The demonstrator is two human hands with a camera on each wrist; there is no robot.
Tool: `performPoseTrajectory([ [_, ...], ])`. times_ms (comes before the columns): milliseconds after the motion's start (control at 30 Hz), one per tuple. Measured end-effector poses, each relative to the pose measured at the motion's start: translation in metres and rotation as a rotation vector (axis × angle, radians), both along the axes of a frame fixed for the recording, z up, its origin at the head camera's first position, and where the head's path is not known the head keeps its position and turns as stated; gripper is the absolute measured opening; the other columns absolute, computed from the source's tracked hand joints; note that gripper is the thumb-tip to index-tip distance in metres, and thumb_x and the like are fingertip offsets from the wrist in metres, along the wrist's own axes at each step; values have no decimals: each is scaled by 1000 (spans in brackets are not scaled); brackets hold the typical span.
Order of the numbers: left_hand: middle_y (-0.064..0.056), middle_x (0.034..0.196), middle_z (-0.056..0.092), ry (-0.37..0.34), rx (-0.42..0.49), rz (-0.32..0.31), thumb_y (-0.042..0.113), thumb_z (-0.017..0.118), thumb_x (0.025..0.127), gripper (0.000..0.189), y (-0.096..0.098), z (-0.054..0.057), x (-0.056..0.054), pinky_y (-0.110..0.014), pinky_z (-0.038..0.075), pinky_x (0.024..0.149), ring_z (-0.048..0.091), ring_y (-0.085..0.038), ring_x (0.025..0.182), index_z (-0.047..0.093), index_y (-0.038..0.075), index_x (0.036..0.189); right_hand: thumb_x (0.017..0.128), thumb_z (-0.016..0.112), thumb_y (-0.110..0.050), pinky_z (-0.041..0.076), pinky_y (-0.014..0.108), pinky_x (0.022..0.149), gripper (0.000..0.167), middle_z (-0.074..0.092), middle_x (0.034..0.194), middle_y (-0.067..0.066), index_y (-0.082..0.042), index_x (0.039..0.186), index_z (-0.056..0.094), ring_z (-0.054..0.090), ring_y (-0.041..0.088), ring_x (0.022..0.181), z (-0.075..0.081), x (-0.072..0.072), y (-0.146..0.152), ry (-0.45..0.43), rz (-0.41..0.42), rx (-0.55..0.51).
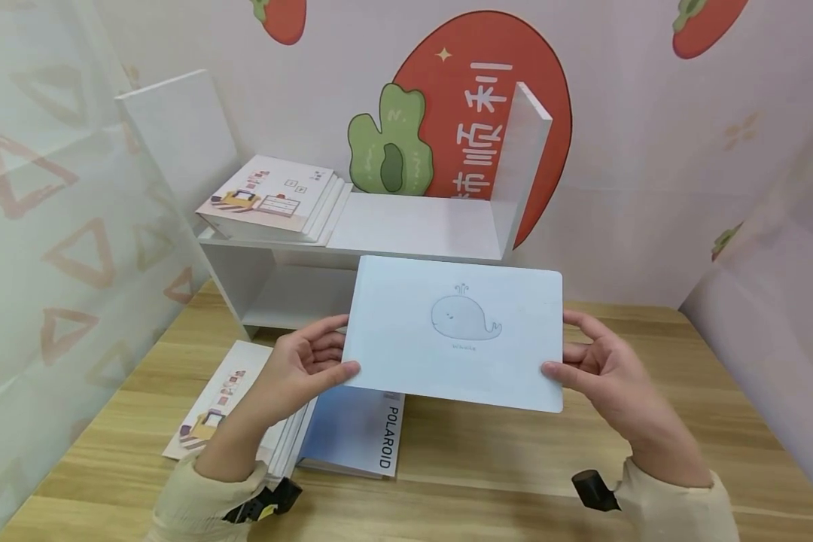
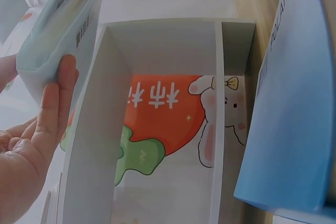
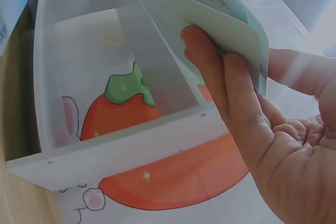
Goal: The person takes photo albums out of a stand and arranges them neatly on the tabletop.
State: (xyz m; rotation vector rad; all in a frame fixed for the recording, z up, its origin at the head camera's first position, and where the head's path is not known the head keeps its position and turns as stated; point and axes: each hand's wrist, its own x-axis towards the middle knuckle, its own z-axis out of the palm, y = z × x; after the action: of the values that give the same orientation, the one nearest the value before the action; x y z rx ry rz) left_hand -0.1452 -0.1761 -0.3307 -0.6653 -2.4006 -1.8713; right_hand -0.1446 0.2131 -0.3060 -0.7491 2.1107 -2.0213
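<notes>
A pale blue book (image 1: 393, 324) with a small whale drawn on its cover is held up in front of the white shelf, tilted a little. My left hand (image 1: 305, 361) grips its left edge, thumb on the cover and fingers behind. On the opposite edge, my right hand (image 1: 606, 373) pinches it the same way. A barcode shows on the back of the book (image 2: 79, 40) in the left wrist view, where the fingers (image 2: 48, 111) lie against it. From the right wrist, the book's pages (image 3: 236, 3) look slightly parted between its covers.
A white two-level shelf (image 1: 413, 226) stands at the back, with several stacked books (image 1: 271, 192) on its upper left. Below my left arm, more books (image 1: 210, 399) lie on the wooden table (image 1: 515, 482) beside a blue book marked POLAROID (image 1: 352, 429). Printed cloth (image 1: 637, 188) hangs behind.
</notes>
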Motion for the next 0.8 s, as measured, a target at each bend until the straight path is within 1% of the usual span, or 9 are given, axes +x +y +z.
performPoseTrajectory([
  [233,-25,117,66,-41,-13,-21,1,73,86,63,5,-2,2,-20,57,83,67,-7,95,45,-7,142,92,53,16,59,26,81,53,76,104,4,-13,135,42,74,15,91,2,-2,11,-5,77,30],
  [433,-23,116,67,-79,-26,-47,5,75,87,65,11,-4,2,-21,57,85,66,-9,95,44,-7,143,93,52,16,59,28,82,52,76,108,5,-13,134,39,74,17,94,1,-4,20,-58,144,46],
  [600,-21,114,68,-120,-44,-54,10,75,88,67,14,-6,3,-21,56,84,65,-10,97,42,-8,144,94,52,14,59,29,81,51,76,109,6,-14,133,37,74,19,94,-2,-5,24,-107,156,65],
  [800,-19,113,70,-140,-87,-44,13,76,88,66,18,-7,3,-21,56,81,65,-14,95,45,-7,142,95,54,11,59,29,81,49,76,106,6,-14,132,36,75,19,92,-7,-7,27,-137,134,103],
])
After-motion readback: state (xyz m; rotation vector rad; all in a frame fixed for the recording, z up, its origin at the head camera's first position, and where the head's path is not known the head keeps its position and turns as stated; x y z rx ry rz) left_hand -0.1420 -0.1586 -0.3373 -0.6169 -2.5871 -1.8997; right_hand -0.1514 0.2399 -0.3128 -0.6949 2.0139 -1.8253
